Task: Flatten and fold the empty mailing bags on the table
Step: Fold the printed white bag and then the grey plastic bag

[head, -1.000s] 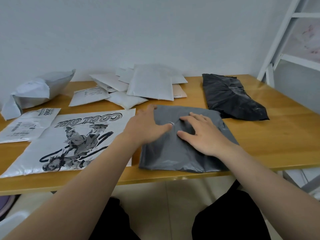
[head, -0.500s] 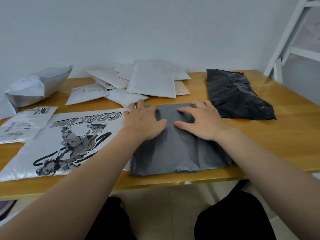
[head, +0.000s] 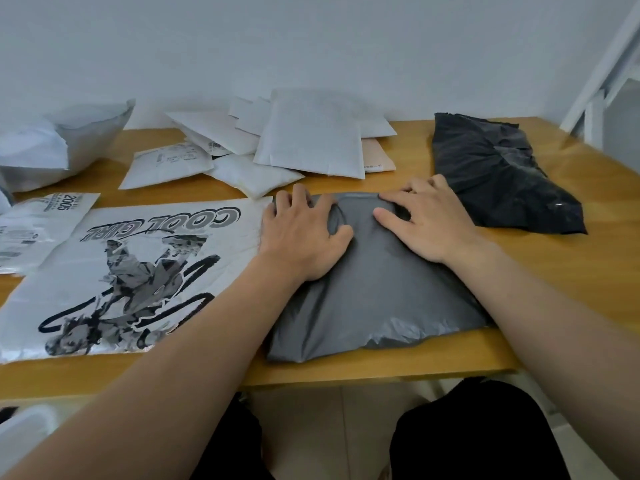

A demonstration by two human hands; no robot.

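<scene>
My left hand (head: 304, 233) and right hand (head: 427, 220) lie palm-down, fingers spread and gripping nothing, on the far half of the grey mailing bag (head: 377, 296), which lies on the wooden table (head: 554, 271) near its front edge.

This looks like a plain room in a home: a wooden table (head: 540, 278) pushed against a bare white wall (head: 311, 43), a white metal frame (head: 602, 74) like a bunk bed's ladder at the right, pale tiled floor (head: 332, 424) below, mailing bags (head: 304, 136) scattered about.
</scene>
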